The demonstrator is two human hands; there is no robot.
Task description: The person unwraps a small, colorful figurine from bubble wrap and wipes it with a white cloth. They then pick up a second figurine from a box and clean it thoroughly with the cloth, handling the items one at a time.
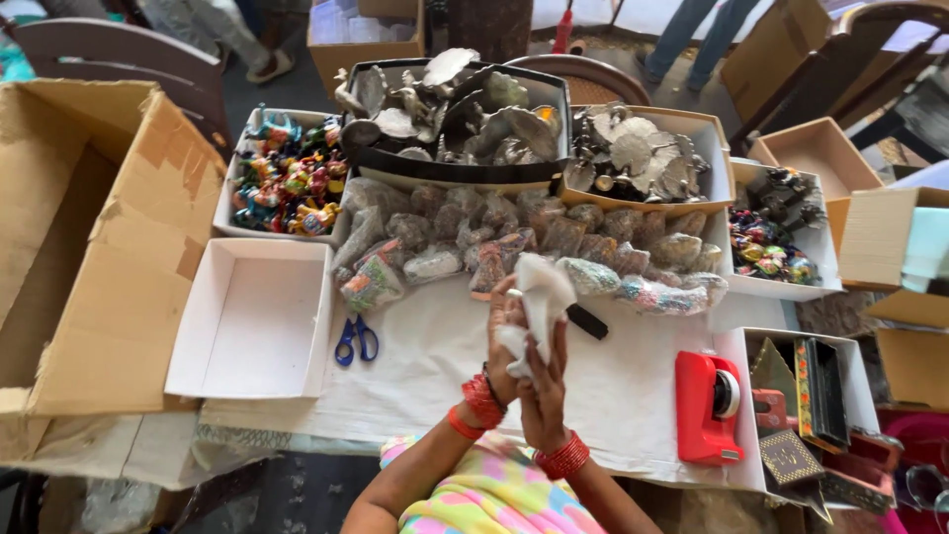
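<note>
Basically, head view only, looking down at a white-covered table [435,356]. Both hands are raised together over the middle of it: left hand [506,341] and right hand [546,386] pressed close, fingers closed round a crumpled white wrap [542,297]. Whatever is inside the wrap is hidden, so I can't tell. It's held up off the cloth, probably so both hands can work round it.

Just beyond the hands lies a row of small bagged bundles [534,247], within easy reach. Behind them are a black tray of grey metal figurines [455,109] and a cardboard box of similar pieces [638,153]. Brightly painted figurines [287,178] fill a white box at the back left.

An empty white box [252,316] sits to the left with blue-handled scissors [356,339] just beside it. A red tape dispenser [708,405] stands to the right, and a big open carton [89,237] is at far left.
</note>
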